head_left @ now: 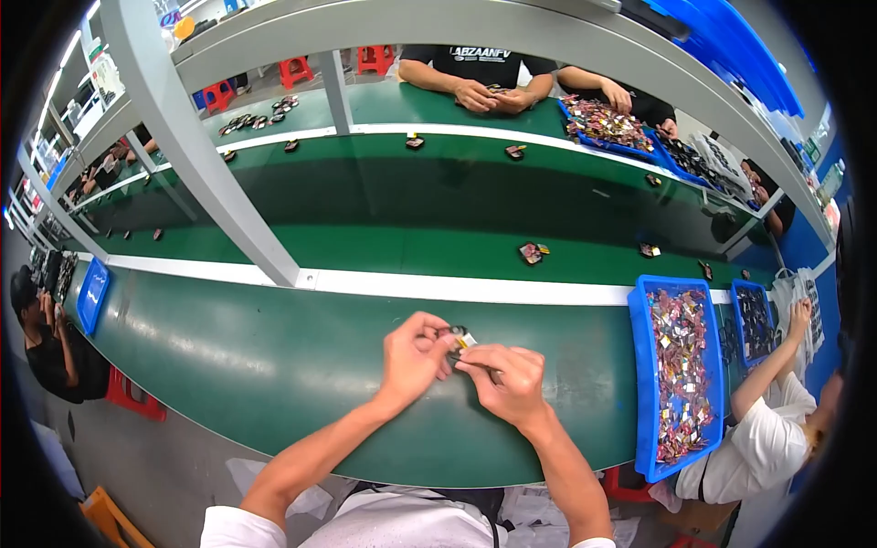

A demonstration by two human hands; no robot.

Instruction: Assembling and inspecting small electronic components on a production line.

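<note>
Over the green bench top (301, 365), both my hands meet around a small dark part (464, 341) with a white and yellow piece on it. It looks like a little electronic assembly, but my fingers cover most of it. My left hand (411, 356) has its fingers curled round the part from the left. From the right, my right hand (510, 376) pinches its lower edge between thumb and fingertips. Right of my hands stands a blue tray (645, 384) filled with many small reddish parts with white and yellow bits.
Beyond a white rail (384, 286) runs a green conveyor belt (393, 242) with small assemblies (532, 253) spaced along it. A grey metal post (196, 155) rises at left. A co-worker in white sits at right, others across the belt and far left. Another blue tray (94, 297) lies left.
</note>
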